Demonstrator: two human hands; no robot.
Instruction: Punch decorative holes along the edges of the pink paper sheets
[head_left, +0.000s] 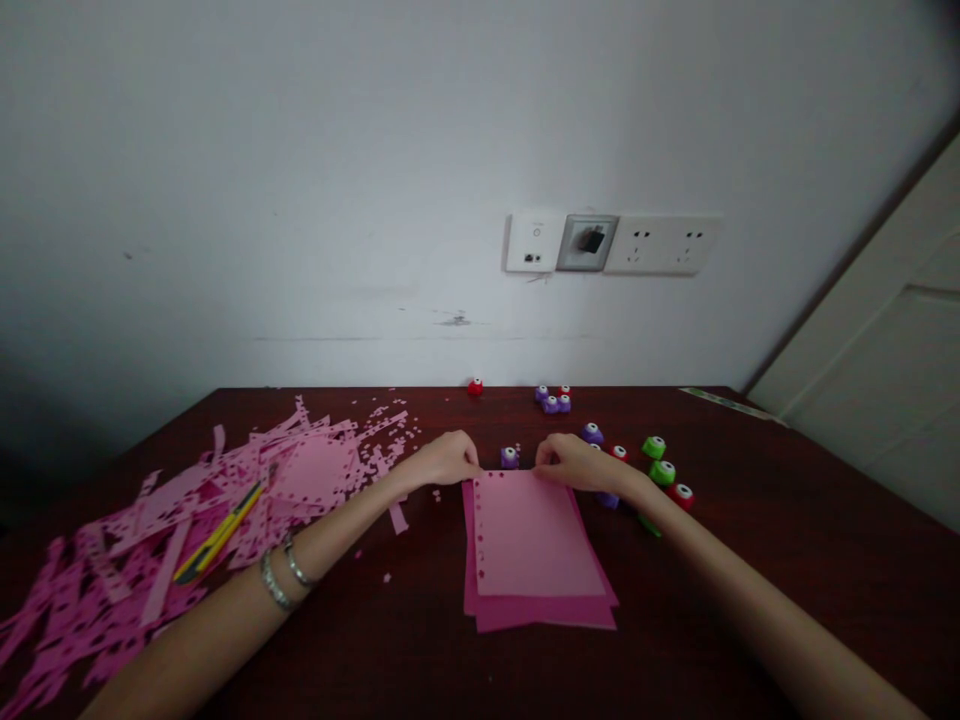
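Note:
A light pink sheet of paper [536,540] lies over darker pink sheets [544,612] in front of me, with small punched holes down its left side and some along its top edge. My left hand [450,458] is closed in a pinch at the sheet's top left corner. Toward the top right corner, my right hand [566,462] pinches the same edge, fingers closed. Between the two hands, just beyond the paper, stands a purple craft punch [510,457]. More purple punches [592,433] sit behind and partly under my right hand.
Pink paper strips and scraps [247,490] heap at the left, with a yellow utility knife [217,535] on top. Green punches [662,472] and a red one [681,496] stand right of my right wrist. Another red punch [475,386] is by the wall, near a purple cluster [551,404].

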